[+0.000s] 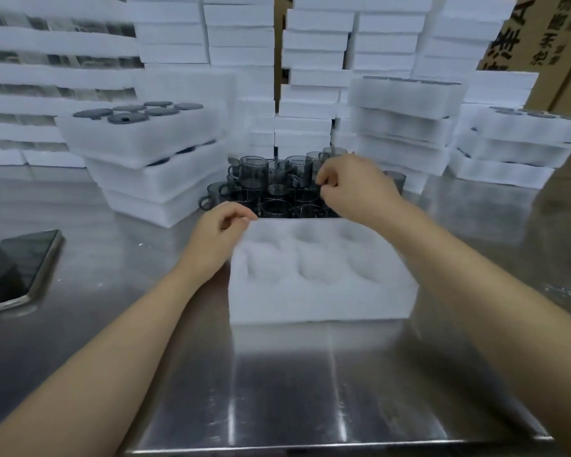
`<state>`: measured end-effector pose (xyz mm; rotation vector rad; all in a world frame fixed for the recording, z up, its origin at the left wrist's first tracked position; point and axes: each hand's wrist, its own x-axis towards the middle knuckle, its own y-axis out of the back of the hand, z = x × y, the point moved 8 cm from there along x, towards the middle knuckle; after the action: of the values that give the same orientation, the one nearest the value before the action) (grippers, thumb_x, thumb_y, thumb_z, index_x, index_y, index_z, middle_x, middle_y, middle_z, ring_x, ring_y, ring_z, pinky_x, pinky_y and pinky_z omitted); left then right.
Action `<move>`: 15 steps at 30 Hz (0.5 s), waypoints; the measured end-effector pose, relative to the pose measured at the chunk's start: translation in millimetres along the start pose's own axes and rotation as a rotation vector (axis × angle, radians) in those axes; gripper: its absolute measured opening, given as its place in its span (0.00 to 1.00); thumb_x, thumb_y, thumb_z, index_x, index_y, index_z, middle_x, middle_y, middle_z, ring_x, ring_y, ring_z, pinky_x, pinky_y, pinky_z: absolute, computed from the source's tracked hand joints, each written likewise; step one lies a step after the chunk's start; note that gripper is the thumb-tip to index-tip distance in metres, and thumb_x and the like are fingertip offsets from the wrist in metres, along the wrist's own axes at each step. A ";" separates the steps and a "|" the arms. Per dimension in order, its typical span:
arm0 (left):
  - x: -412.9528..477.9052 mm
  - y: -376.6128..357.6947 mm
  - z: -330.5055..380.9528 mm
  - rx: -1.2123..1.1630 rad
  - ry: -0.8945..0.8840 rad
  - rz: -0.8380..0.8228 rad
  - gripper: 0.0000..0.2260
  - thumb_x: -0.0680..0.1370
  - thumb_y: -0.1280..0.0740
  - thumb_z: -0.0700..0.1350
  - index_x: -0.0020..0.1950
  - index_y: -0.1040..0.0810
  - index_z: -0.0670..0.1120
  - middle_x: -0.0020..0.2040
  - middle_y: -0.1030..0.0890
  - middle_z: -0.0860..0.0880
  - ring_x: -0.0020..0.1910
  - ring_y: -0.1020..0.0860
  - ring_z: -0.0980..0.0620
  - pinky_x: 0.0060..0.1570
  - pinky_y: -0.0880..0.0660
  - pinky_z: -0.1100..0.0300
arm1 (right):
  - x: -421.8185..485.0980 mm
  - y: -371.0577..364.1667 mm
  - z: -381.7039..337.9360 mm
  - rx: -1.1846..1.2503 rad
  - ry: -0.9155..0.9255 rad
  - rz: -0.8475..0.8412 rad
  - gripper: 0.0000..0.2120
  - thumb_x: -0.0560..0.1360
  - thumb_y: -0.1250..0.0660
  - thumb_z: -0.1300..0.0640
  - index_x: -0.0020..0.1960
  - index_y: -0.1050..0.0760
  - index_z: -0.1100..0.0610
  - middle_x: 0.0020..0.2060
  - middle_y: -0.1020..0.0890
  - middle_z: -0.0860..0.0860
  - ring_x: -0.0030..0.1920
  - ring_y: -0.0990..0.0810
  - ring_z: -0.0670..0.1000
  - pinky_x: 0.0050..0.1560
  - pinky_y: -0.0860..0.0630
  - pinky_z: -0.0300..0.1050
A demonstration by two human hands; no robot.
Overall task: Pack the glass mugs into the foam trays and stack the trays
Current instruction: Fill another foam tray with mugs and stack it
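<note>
A white foam tray point(320, 301) with several empty round pockets lies on the steel table in front of me. Behind it stands a cluster of smoky grey glass mugs point(271, 183), stacked in two layers. My left hand point(218, 232) sits at the tray's far left corner, fingers loosely curled, holding nothing that I can see. My right hand point(350, 186) reaches over the tray's back edge to the mugs, its fingers curled at a mug on the right side of the cluster; whether they grip it is unclear.
A pile of filled foam trays point(152, 150) with dark mug bottoms showing stands at the back left, more stand at the back right point(406, 117). A phone point(14, 268) lies at the left. Tall stacks of foam and cardboard boxes point(548, 44) close the back.
</note>
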<state>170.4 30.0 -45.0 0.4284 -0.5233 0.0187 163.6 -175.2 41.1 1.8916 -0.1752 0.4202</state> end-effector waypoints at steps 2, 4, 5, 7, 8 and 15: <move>-2.5 -2.3 1.3 -0.002 -0.015 -0.026 0.08 0.80 0.38 0.37 0.48 0.20 0.44 0.42 0.23 0.38 0.38 0.28 0.43 0.39 0.31 0.60 | 11.5 -34.7 8.9 -0.106 -0.127 -0.233 0.08 0.73 0.38 0.59 0.49 0.22 0.56 0.47 0.20 0.52 0.48 0.22 0.56 0.46 0.27 0.45; -4.6 -5.4 3.4 -0.003 -0.034 -0.057 0.07 0.80 0.38 0.37 0.49 0.20 0.45 0.34 0.29 0.43 0.31 0.33 0.54 0.33 0.36 0.67 | 16.8 -51.2 18.2 -0.136 -0.199 -0.255 0.03 0.72 0.38 0.58 0.40 0.28 0.56 0.40 0.23 0.52 0.43 0.25 0.56 0.41 0.33 0.44; -4.7 -6.6 3.6 0.004 -0.042 -0.067 0.07 0.80 0.38 0.37 0.49 0.20 0.44 0.32 0.31 0.46 0.31 0.35 0.57 0.32 0.37 0.68 | 19.4 -56.7 23.8 -0.127 -0.225 -0.237 0.07 0.72 0.37 0.58 0.36 0.32 0.55 0.37 0.25 0.51 0.41 0.26 0.56 0.39 0.35 0.43; -3.1 -7.7 4.1 0.016 -0.051 -0.076 0.06 0.80 0.37 0.37 0.49 0.20 0.43 0.32 0.32 0.48 0.31 0.35 0.58 0.33 0.38 0.68 | 21.3 -63.6 33.0 -0.062 -0.270 -0.214 0.10 0.71 0.37 0.59 0.33 0.35 0.55 0.32 0.28 0.50 0.37 0.28 0.55 0.34 0.38 0.41; -2.1 -7.5 5.2 0.020 -0.059 -0.076 0.07 0.80 0.37 0.36 0.48 0.20 0.44 0.33 0.31 0.47 0.31 0.35 0.57 0.33 0.37 0.67 | 21.1 -65.2 35.9 -0.017 -0.286 -0.209 0.09 0.71 0.37 0.59 0.34 0.34 0.55 0.32 0.28 0.50 0.36 0.28 0.54 0.33 0.39 0.40; -3.2 -4.5 5.6 -0.025 -0.055 -0.052 0.10 0.79 0.37 0.35 0.51 0.17 0.44 0.39 0.21 0.44 0.32 0.32 0.59 0.34 0.35 0.65 | 14.7 -40.0 48.9 0.089 -0.302 -0.006 0.16 0.71 0.35 0.55 0.58 0.23 0.55 0.53 0.18 0.52 0.53 0.21 0.57 0.45 0.29 0.47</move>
<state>165.4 23.9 -43.9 0.4191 -0.5656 -0.0500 199.9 -205.3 -3.3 2.0360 -0.3561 0.1381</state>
